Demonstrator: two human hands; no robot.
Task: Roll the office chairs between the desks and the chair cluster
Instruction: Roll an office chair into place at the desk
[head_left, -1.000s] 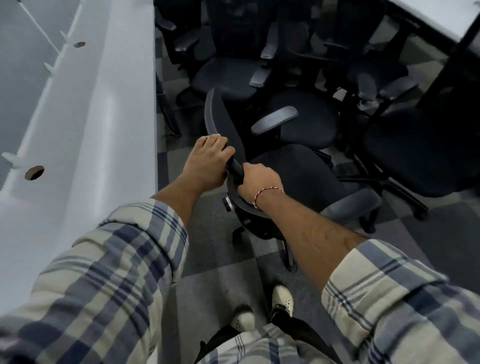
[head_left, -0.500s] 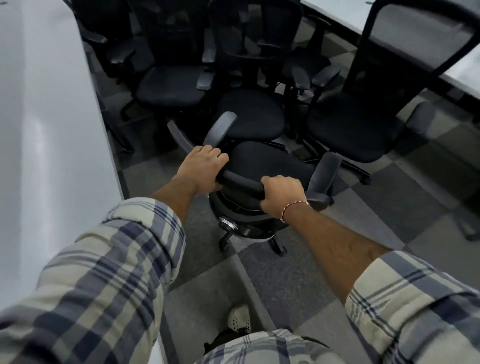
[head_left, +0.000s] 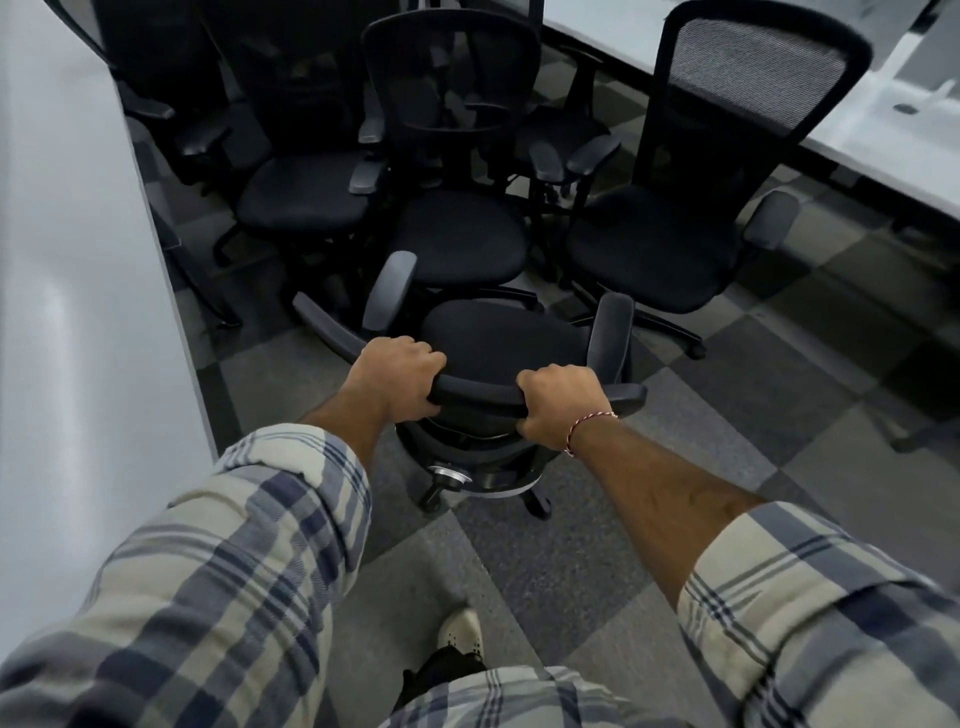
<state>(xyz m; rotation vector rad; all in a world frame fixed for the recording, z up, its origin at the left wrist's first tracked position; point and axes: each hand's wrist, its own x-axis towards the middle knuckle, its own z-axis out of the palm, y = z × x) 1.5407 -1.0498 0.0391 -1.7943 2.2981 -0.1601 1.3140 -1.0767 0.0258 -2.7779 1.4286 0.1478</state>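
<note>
In the aisle between the left desk (head_left: 78, 260) and the right desk (head_left: 779, 104), on the checkered carpet (head_left: 779, 415): the held chair (head_left: 498, 338) stands at the near edge of the chair cluster (head_left: 457, 234), its seat just beside the middle chair's seat; contact cannot be told. The left hand (head_left: 397, 382) and right hand (head_left: 563, 405) both curl tight over the backrest's top rail (head_left: 478, 395), fingers wrapped, nothing else held.

Step, as judged: rolling this chair up to the cluster, nearly parked. The next move likely calls for a short, straight push, keeping its armrests from snagging its neighbours; then letting go.

Count: one chair in hand; three cluster chairs with seats plainly showing, at least two more partly hidden behind, total uncertain; two desks; two hands; one shoe (head_left: 462, 631); one wrist thread (head_left: 589, 423).
</note>
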